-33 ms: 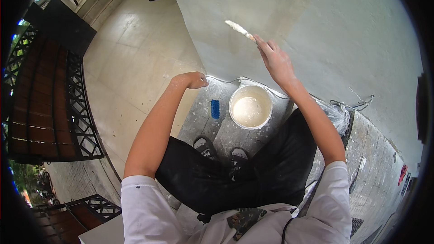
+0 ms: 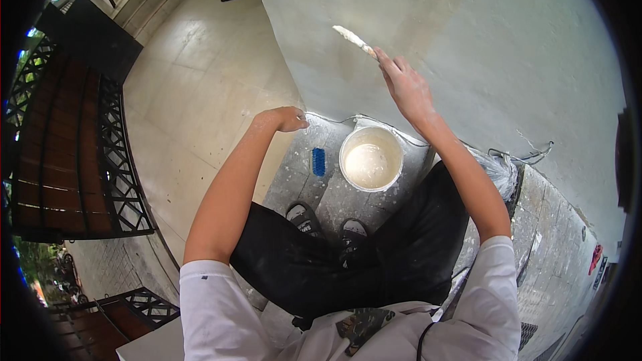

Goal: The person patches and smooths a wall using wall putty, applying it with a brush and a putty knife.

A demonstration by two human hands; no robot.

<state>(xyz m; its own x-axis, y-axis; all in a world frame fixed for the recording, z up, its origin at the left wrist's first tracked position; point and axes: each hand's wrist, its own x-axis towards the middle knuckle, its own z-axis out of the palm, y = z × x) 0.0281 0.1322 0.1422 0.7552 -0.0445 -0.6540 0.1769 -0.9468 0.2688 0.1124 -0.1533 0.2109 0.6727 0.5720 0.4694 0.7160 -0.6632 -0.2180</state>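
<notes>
Up in front of the pale wall (image 2: 481, 47), the right hand (image 2: 408, 90) has its fingers closed on the near end of a thin tool (image 2: 354, 40). The far end points up and to the left, and thick white stuff coats it. Holding the near end seems to keep most of the hand out of the mess. I cannot tell if the tool touches the wall or is just in front of it.

Lower and to the left, the left hand (image 2: 289, 119) is near the bottom corner of the wall. Its fingers are curled part way in. I cannot tell if it has hold of anything. Maybe that arm is out there for balance, since the legs (image 2: 281, 247) are bent.

Between the feet (image 2: 306, 219) and the wall, a round white bucket (image 2: 371, 135) stands upright on grey, spotted boards (image 2: 286, 177), with pale wet stuff (image 2: 370, 166) inside. It is probably there so it is easy to reach. Just to its left lies a blue brush (image 2: 318, 162), not touching the bucket. Neither hand is on it, so it looks put down out of the way.
</notes>
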